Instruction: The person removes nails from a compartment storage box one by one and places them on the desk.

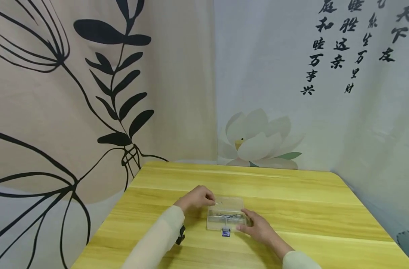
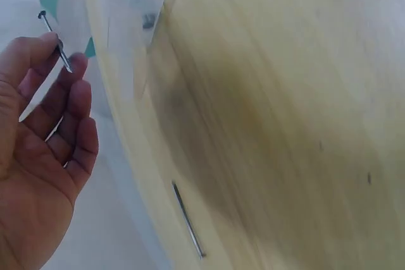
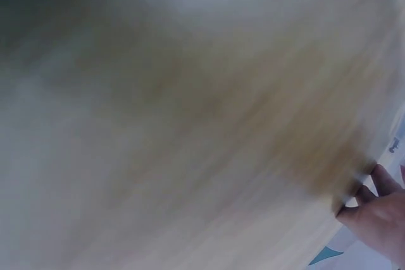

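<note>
Spreads out as a yellow wood-grain table [image 1: 312, 209], banded from side to side in lighter and darker tones, with a rounded far right corner. Carries near its middle a clear plastic box [image 1: 216, 224] with its lid [image 1: 232, 203] opened toward the far side, and a blue-purple piece [image 1: 226, 232] at the near edge of that box. Bears, apart from the box, one loose nail [image 2: 188, 219] lying flat on the wood.
</note>
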{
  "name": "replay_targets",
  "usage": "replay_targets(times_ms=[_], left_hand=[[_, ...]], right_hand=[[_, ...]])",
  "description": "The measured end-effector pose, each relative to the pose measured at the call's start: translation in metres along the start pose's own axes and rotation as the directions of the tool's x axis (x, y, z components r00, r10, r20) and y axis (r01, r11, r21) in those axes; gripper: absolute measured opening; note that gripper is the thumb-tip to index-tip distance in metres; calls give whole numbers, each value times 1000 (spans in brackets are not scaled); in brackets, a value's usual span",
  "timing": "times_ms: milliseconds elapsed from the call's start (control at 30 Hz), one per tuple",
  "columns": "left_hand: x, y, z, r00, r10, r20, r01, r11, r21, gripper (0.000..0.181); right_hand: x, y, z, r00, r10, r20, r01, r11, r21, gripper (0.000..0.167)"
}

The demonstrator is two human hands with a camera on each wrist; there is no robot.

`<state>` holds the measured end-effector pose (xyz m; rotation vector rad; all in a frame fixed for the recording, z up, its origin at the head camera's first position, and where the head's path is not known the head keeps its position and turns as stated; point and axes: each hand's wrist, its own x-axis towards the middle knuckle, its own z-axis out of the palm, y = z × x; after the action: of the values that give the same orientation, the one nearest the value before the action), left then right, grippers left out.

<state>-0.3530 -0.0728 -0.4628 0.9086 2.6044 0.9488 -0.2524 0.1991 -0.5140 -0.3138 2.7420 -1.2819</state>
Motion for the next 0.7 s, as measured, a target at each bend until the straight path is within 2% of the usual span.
replay_targets(times_ms=[200,433,700], left_hand=[[-9,-10,-12,999,-16,-33,15,999,-38,13],[-17,-27,-27,994,-69,-89,58,991,-121,16],[-38,-48,-41,980,-154,-130,133,979,-154,18]], right_hand=[[2,-3,-1,1000,-8,15,8,1000,-6,76],[2,-2,-4,1000,5,13,-5,1000,-19,74],[-1,-3,-4,1000,6,14,-6,1000,-27,74]])
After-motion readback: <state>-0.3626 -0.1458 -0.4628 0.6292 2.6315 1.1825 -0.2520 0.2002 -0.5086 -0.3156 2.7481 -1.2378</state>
